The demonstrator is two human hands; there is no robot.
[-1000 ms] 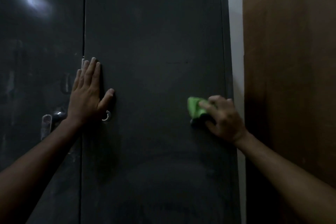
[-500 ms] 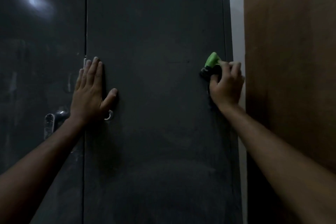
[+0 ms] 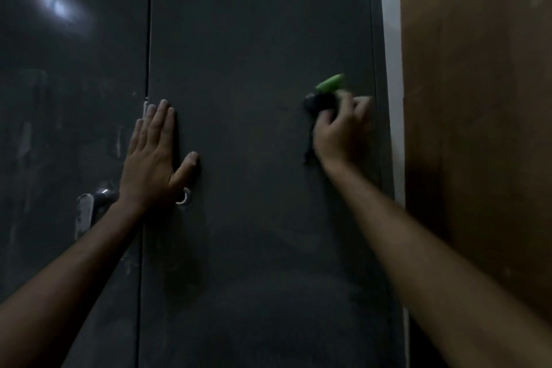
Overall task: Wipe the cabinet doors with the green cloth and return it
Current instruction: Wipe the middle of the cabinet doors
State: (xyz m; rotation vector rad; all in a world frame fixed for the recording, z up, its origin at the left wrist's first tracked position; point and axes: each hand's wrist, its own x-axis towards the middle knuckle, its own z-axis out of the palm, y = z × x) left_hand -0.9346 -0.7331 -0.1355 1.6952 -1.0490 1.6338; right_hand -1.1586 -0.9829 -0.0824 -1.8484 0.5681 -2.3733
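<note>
While left hand [image 3: 155, 155] braces flat, fingers together, right hand [image 3: 340, 131] clamped on cloth [image 3: 330, 83] should press evenly along door's [image 3: 254, 39] right edge.

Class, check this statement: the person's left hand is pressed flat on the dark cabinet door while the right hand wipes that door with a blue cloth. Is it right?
Not quite. In the head view the cloth is green, not blue. The left hand is pressed flat on the dark cabinet door while the right hand wipes with it.
</note>
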